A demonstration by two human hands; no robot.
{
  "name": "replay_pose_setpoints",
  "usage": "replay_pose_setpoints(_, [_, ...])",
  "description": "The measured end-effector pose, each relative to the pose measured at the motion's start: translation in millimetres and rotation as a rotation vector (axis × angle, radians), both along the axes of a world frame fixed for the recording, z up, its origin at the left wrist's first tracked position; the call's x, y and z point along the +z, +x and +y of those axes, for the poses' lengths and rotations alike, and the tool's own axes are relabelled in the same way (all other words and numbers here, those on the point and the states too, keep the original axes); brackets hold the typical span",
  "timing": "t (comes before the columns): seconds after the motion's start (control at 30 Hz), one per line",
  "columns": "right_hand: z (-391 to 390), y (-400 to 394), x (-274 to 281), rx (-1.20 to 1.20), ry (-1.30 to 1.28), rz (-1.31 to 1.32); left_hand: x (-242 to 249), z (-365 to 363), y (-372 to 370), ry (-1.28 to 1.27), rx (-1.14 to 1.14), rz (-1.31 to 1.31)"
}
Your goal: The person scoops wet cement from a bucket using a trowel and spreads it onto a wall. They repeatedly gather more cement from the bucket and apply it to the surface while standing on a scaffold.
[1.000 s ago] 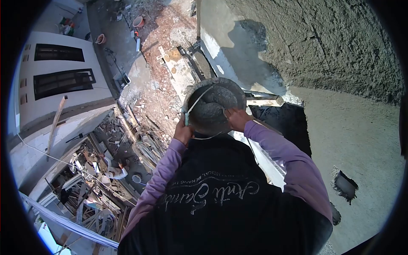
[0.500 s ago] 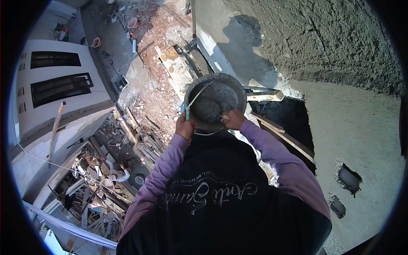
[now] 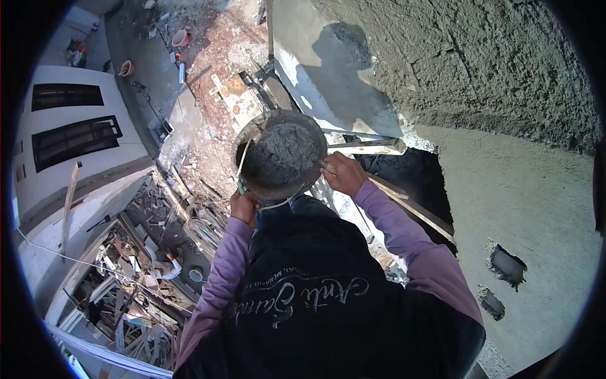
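Note:
A round dark bucket (image 3: 243, 136) smeared with cement is in front of my body, mouth facing up toward me, with wet grey mortar (image 3: 287, 151) inside. My left hand (image 3: 244, 207) is closed at the near left of the rim, around the bucket's handle (image 3: 241, 169), a pale cord-like loop with a green grip section. My right hand (image 3: 346, 175) is closed at the right side of the rim around a short tan tool handle (image 3: 329, 168). The far end of that tool is hidden.
Rough grey plaster (image 3: 480, 69) covers the wall at upper right. Wooden beams (image 3: 416, 215) cross a dark opening beside me. Far below lie rubble, scrap wood (image 3: 126, 303) and coiled cable (image 3: 205, 221). Another person (image 3: 167, 268) is down there at lower left.
The bucket has moved left and its mortar surface shows more fully. My left hand has moved left and down with the handle; my right hand has shifted from inside the rim to its right edge.

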State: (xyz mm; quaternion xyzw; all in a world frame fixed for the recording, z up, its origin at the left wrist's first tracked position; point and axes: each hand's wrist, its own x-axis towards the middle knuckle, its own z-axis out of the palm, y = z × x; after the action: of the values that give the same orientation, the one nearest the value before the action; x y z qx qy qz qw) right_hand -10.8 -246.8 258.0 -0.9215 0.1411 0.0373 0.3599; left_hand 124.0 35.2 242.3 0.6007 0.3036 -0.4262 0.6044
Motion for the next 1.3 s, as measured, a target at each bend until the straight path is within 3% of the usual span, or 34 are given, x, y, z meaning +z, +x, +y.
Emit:
replay_pose_setpoints(0.2, [-51, 48, 109, 0.076, 0.217, 0.009, 9, 14, -28, 0.01, 0.096, -0.031])
replay_pose_setpoints(0.27, [-89, 53, 110, -0.072, 0.694, 0.249, 15, 16, -32, 0.017, 0.127, -0.019])
replay_pose_setpoints(0.33, [-145, 65, 100, -0.175, 0.948, 0.381, 12, 20, -32, 0.027, 0.121, 0.01])
replay_pose_setpoints(0.4, [-212, 66, 55, -0.294, 1.054, 0.421, 10, 21, -31, 0.041, 0.112, 0.013])
replay_pose_setpoints(0.47, [-257, 54, 27, -0.583, 0.672, 0.399, 12, 15, -33, 0.061, 0.097, 0.004])
replay_pose_setpoints(0.53, [-229, 27, 87, -0.91, 0.503, 0.074, 11, 12, -32, 0.066, 0.085, 0.008])
replay_pose_setpoints(0.57, [-209, 4, 131, -0.906, 0.394, -0.046, 14, 8, -33, 0.051, 0.077, -0.008])
replay_pose_setpoints(0.63, [-157, -32, 203, -0.931, 0.03, -0.014, 24, 5, -43, 0.062, 0.077, -0.052])
replay_pose_setpoints(0.7, [-133, -46, 212, -0.659, -0.216, 0.135, 25, -7, -36, 0.008, 0.016, -0.092])
replay_pose_setpoints(0.73, [-118, -52, 211, -0.519, -0.335, 0.22, 28, -11, -37, -0.017, -0.012, -0.106])
replay_pose_setpoints(0.8, [-87, -47, 158, -0.304, -0.334, 0.115, 24, -19, -36, -0.055, -0.032, -0.112])
replay_pose_setpoints(0.83, [-70, -36, 133, -0.226, -0.29, 0.283, 21, -26, -34, -0.075, -0.034, -0.121])
replay_pose_setpoints(0.93, [-23, -15, -13, 0.025, -0.476, 0.419, 11, -39, -34, -0.074, -0.058, -0.108])
replay_pose_setpoints(1.0, [2, 6, -73, 0.124, -0.306, 0.447, 13, -47, -37, -0.06, -0.075, -0.091])
replay_pose_setpoints(1.1, [25, 4, -96, 0.032, -0.093, 0.363, 13, -49, -29, -0.021, -0.091, -0.09])
replay_pose_setpoints(1.13, [25, 1, -82, -0.049, 0.018, 0.43, 14, -46, -30, -0.017, -0.093, -0.089])
replay_pose_setpoints(1.2, [26, -21, -74, -0.085, 0.142, 0.195, 14, -51, -32, -0.04, -0.079, -0.084])
replay_pose_setpoints(1.3, [29, -28, -23, -0.13, 0.204, 0.135, 15, -47, -28, -0.076, -0.091, -0.074])
